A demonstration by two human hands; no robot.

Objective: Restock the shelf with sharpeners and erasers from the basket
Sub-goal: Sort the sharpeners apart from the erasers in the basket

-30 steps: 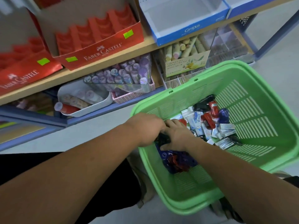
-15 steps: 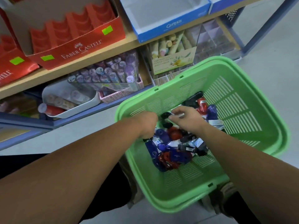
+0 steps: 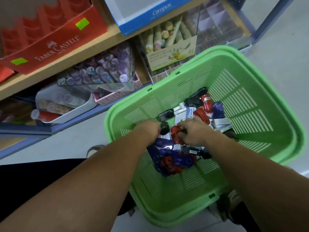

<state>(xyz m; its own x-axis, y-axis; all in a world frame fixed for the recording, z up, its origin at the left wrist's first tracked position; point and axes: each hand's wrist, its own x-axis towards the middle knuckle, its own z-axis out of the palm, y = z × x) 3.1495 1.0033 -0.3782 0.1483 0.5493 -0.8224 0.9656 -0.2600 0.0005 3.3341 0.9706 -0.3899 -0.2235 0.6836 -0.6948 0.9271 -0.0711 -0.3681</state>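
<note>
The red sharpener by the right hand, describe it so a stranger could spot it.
Find the green basket in front of the shelves. In its pile, the red sharpener sits mid-heap, gripped by the right hand. The other red ones lie untouched.

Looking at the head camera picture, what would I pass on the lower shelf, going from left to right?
white tray of tubes → clear case of purple-capped pens → hand cream box → clear divided organiser
</note>
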